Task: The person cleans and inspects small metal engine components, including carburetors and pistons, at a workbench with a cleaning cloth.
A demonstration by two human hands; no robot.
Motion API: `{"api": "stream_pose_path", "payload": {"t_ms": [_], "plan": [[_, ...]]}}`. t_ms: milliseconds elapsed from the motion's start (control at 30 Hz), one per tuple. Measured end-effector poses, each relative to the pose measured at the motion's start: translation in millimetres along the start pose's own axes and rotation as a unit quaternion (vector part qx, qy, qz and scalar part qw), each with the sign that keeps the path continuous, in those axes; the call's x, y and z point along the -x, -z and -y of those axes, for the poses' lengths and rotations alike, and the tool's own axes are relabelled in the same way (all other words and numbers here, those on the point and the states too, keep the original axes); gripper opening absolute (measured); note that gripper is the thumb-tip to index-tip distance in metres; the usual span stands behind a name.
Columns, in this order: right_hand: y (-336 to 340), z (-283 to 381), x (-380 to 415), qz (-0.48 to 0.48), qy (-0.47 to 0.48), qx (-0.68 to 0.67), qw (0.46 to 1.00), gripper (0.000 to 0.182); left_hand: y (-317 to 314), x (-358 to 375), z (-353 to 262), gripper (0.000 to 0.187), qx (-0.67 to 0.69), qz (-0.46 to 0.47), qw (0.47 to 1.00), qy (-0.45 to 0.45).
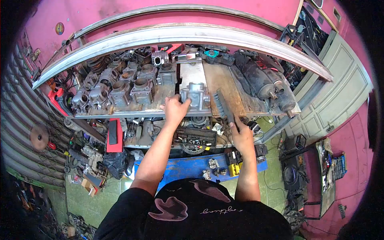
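Observation:
A silvery metal engine cylinder block (pixel 196 98) stands upright at the front edge of the upper shelf. My left hand (pixel 175 111) grips its left side, with the thumb against the metal and the other fingers partly hidden. To the right of the block, my right hand (pixel 242 138) is closed round the handle of a brush (pixel 223 105). The dark bristles face left toward the block, apart from it. Several older, dirtier cylinder blocks (pixel 120 92) sit in rows on the shelf left of my left hand.
Dark mufflers (pixel 256 78) lie on the shelf's right side. A metal rail (pixel 180 34) crosses above the shelf. Below it are a socket tray (pixel 196 138), a red case (pixel 115 136) and a blue bench (pixel 180 166) bearing small metal parts. A pale door (pixel 332 88) stands at right.

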State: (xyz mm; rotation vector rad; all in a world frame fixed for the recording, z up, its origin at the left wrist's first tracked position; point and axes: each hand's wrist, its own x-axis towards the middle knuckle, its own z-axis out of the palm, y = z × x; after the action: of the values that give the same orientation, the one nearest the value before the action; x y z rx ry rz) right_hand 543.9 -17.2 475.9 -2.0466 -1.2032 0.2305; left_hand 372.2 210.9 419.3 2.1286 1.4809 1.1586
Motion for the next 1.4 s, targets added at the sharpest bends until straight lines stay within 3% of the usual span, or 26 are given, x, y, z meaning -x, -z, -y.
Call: {"api": "stream_pose_path", "payload": {"t_ms": [33,100,267,300,367,433,567,633,700,767,833,867,967,1000,1033,1100,1167,1200,1233,1300,1400], "plan": [[-2.8,-3.8,1.1,-0.009,0.023,-0.021,0.999,0.048,8.6,-9.1,-8.8,0.049,-0.004,0.000,1.000,-0.001],[-5.2,-5.0,-0.8,0.009,-0.005,-0.056,0.998,0.046,25.6,-38.1,-27.3,0.051,-0.006,0.111,0.993,0.050],[-8.3,-16.3,-16.4,-0.018,0.017,-0.052,0.998,0.048,-7.1,-111.8,-23.8,0.056,-0.048,0.126,0.988,0.068],[-11.8,-16.7,-18.2,-0.044,0.046,-0.059,0.996,0.049,-11.2,-119.1,-23.7,0.059,-0.013,0.125,0.991,0.040],[-10.6,-15.6,-21.8,0.015,-0.001,-0.052,0.999,0.047,-19.3,-133.0,-22.8,0.063,0.022,0.120,0.993,0.007],[-22.0,-23.2,-21.3,-0.032,0.070,-0.052,0.996,0.047,-20.3,-135.1,-23.7,0.070,0.023,0.165,0.986,0.010],[-23.3,-30.0,-23.4,0.039,0.017,-0.073,0.996,0.051,4.6,-106.4,-31.9,0.073,-0.051,0.171,0.980,-0.084],[-24.6,-39.3,-21.5,0.054,0.010,-0.073,0.996,0.051,9.4,-111.5,-20.5,0.072,-0.002,0.191,0.978,-0.085],[-28.6,-57.9,-23.9,-0.029,0.105,-0.067,0.992,0.049,16.5,-115.8,-16.9,0.071,-0.017,0.220,0.972,-0.085],[-24.4,-67.5,-22.8,-0.012,0.084,-0.049,0.995,0.049,14.8,-117.6,-13.7,0.068,-0.015,0.252,0.965,-0.067],[-26.7,-76.1,-22.5,-0.002,0.045,-0.093,0.995,0.050,-7.1,-121.4,6.8,0.059,0.108,0.184,0.956,-0.199],[-26.1,-77.3,-22.5,0.000,0.038,-0.073,0.997,0.051,-15.4,-124.3,10.4,0.054,0.179,0.220,0.941,-0.185],[-26.3,-75.9,-21.2,-0.005,0.036,-0.058,0.998,0.050,-47.8,-129.2,32.3,0.053,0.282,0.189,0.926,-0.166],[-27.3,-74.3,-20.5,-0.007,0.035,-0.059,0.998,0.050,-47.4,-128.0,31.7,0.066,0.264,0.184,0.938,-0.132],[-28.5,-72.0,-19.8,-0.034,0.071,-0.050,0.996,0.052,-38.1,-122.1,19.0,0.066,0.263,0.186,0.937,-0.133],[-28.5,-60.1,-17.0,-0.061,0.106,-0.040,0.992,0.053,-24.8,-110.9,-5.7,0.078,0.023,0.118,0.981,-0.152],[-27.3,-34.3,-14.0,-0.052,0.088,0.046,0.994,0.057,-25.5,-108.6,-10.4,0.079,0.033,0.118,0.982,-0.141],[-44.9,-37.8,-20.3,-0.125,0.160,0.076,0.976,0.060,-20.7,-106.5,-15.7,0.074,0.051,0.143,0.983,-0.099],[-56.1,-31.3,-28.6,-0.124,0.158,0.075,0.977,0.060,-19.0,-104.0,-18.9,0.069,0.070,0.167,0.982,-0.057],[-76.0,-10.2,-54.3,-0.158,0.185,0.073,0.967,0.062,-30.8,-96.5,-9.1,0.066,0.104,0.121,0.985,-0.065],[-116.9,5.0,-95.9,-0.156,0.178,0.129,0.963,0.065,-25.6,-86.4,-7.2,0.067,0.193,0.092,0.977,0.009]]}}
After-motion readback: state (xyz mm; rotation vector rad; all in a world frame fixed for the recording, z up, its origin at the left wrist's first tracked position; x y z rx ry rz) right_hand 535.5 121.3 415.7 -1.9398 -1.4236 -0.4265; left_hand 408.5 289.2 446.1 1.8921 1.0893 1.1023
